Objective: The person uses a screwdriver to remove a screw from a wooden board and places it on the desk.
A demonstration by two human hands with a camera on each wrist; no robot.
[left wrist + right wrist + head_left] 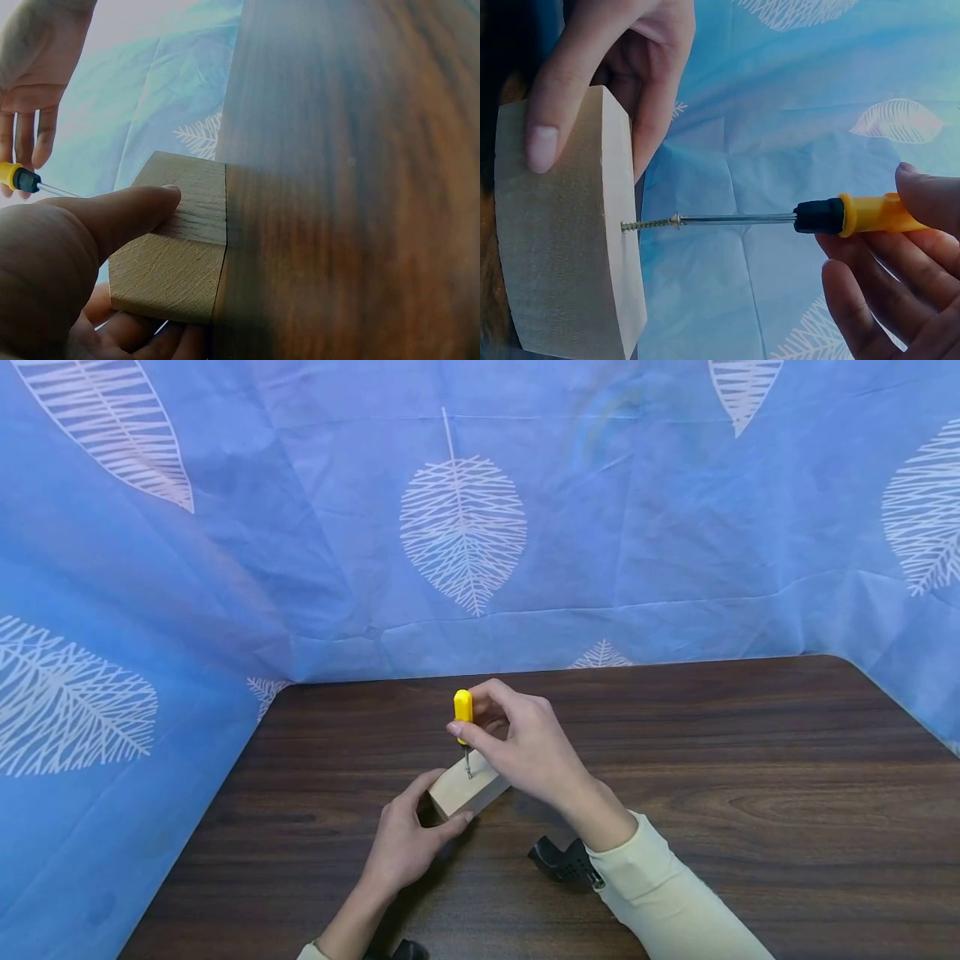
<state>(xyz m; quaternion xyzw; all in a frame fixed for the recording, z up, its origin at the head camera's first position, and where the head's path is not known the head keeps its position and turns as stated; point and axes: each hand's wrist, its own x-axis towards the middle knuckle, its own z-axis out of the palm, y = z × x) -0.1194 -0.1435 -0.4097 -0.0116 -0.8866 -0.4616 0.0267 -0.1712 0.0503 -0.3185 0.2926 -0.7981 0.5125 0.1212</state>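
right wrist view: my right fingers point(849, 300) pinch yellow screwdriver point(821, 216) upright above screw point(649, 223), tip at its head, axes nearly in line; screw stands part-sunk in wooden block point(562, 236) on table point(750, 793); left fingers point(658, 105) grip block's near end.

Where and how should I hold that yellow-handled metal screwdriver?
Probably best by its thick yellow-and-black handle, from your right: it stands nearly upright on the brass-coloured metal screw, its metal shaft is much thinner, and the left grip holds the left end of the pale rectangular wooden block.
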